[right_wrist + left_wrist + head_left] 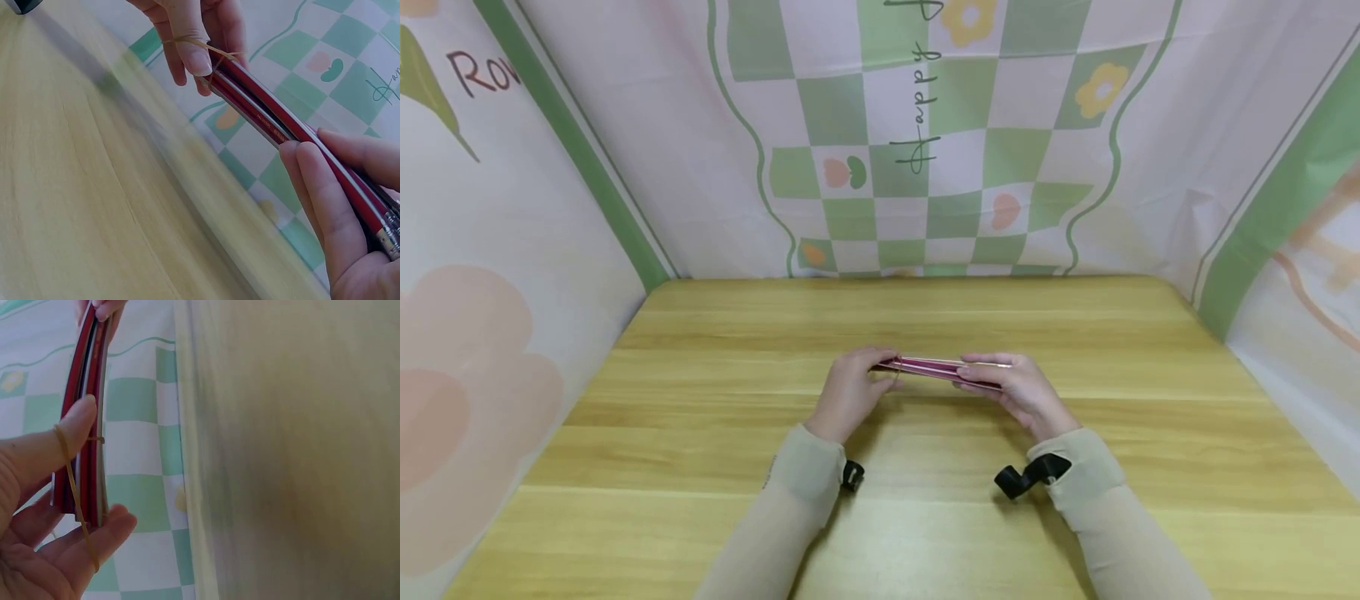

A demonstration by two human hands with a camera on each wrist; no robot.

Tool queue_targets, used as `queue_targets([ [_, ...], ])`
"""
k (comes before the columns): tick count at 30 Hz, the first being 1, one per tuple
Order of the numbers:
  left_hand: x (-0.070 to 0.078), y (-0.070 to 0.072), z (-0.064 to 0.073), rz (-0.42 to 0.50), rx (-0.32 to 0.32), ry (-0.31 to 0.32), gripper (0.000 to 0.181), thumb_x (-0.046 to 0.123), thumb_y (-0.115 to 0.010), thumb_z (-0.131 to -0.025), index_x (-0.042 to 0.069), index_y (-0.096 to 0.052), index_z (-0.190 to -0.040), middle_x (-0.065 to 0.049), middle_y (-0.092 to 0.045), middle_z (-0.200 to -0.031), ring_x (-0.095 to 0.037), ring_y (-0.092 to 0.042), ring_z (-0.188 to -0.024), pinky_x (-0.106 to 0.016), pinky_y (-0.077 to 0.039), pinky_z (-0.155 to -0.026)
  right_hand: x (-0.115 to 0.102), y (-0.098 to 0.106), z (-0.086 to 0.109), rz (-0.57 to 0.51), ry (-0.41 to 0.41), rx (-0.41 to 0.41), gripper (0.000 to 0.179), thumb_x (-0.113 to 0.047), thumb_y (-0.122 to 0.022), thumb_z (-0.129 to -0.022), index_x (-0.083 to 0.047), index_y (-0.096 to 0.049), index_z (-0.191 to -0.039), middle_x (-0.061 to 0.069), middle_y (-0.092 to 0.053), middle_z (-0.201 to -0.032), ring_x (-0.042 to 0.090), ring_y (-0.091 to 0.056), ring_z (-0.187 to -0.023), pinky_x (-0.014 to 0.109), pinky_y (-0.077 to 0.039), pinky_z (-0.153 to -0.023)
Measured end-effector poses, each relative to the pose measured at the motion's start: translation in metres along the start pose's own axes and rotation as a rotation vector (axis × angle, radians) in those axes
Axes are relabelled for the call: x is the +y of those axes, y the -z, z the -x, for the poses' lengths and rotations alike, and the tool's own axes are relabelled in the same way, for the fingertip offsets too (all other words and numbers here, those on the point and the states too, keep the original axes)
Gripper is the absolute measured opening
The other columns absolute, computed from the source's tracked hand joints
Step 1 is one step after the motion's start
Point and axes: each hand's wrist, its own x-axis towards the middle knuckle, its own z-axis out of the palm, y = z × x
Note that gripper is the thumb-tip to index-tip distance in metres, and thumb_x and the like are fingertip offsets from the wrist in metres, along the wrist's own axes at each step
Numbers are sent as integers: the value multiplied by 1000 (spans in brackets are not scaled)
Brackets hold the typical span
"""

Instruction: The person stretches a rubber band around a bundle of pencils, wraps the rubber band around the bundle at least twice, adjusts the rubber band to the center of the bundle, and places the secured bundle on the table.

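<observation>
A bundle of dark red pencils with pale stripes spans the gap between both hands, held above the table. My right hand grips it near the eraser end, and metal ferrules show by the palm in the right wrist view. At the other end is my left hand, its thumb and fingers spread around the pencils. A thin tan rubber band stretches between the left thumb and a finger, and part of it crosses the pencils. The left thumb tip overlaps the bundle in the left wrist view.
The wooden table lies beneath both hands. Behind it hangs a cloth printed with green and white checks, and printed cloth also borders both sides. A black strap sticks out from the right wrist.
</observation>
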Motion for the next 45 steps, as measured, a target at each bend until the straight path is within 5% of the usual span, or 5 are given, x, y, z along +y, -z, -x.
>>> queue_targets([
  [8,-2,1,1,16,-7,-5,38,16,-83,-78,5,-73,-113,-10,-73,-110,-23,-69,-101,-33,-57,-89,-2,2,0,51,-18,-14,53,6,-67,-89,22,-44,-134,12,-71,-100,22,-75,-86,29,-59,-83],
  [15,-3,2,1,118,-21,38,39,18,-84,-78,6,-73,-113,-8,-72,-107,-19,-67,-91,-28,-58,-77,-2,4,0,49,-24,-25,21,6,-67,-89,0,-72,-108,12,-72,-100,22,-75,-86,30,-59,-83],
  [19,-4,0,1,173,-38,78,42,20,-85,-77,8,-72,-114,-7,-72,-107,-16,-66,-91,-25,-56,-78,-2,3,0,39,-23,-36,19,7,-67,-89,-8,-74,-98,12,-72,-100,22,-75,-86,30,-59,-83],
  [28,-6,-5,-1,497,-29,251,39,16,-88,-74,12,-74,-110,-5,-73,-103,-15,-65,-83,-26,-55,-72,-3,2,1,25,-20,-22,33,6,-67,-89,11,-63,-121,12,-72,-102,24,-75,-88,31,-59,-84],
  [45,-2,-3,-2,905,-6,369,36,-4,-82,-74,0,-69,-108,2,-73,-90,-13,-70,-82,-27,-58,-79,-6,1,4,-77,-35,-90,21,7,-60,-93,-2,-71,-108,14,-70,-105,24,-74,-90,28,-60,-81],
])
